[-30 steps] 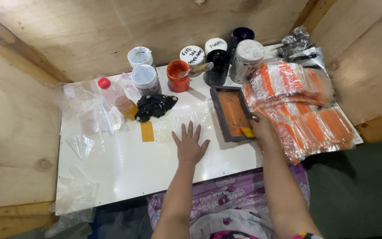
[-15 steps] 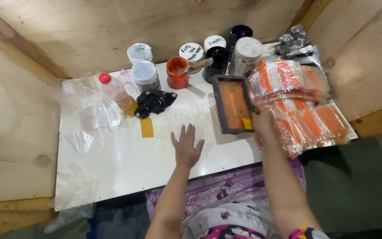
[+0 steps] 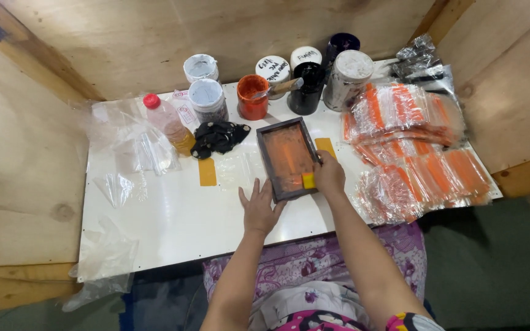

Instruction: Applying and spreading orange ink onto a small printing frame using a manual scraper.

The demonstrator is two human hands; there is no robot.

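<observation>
White table [image 3: 154, 227]: small dark-framed printing screen [image 3: 288, 158], mesh stained orange, lies near the front edge. Right hand [image 3: 329, 175] rests at the frame's right side, fingers curled, apparently gripping a small yellow squeegee [image 3: 308, 180]; the grip itself is partly hidden. Left hand [image 3: 259, 208] lies open, flat, fingers spread, touching the frame's lower left corner. Stacks of orange-printed clear bags [image 3: 412, 147] sit to the right. Orange paint pot [image 3: 253, 97], black cloth [image 3: 218, 136] and red-capped bottle [image 3: 168, 122] stand behind.
</observation>
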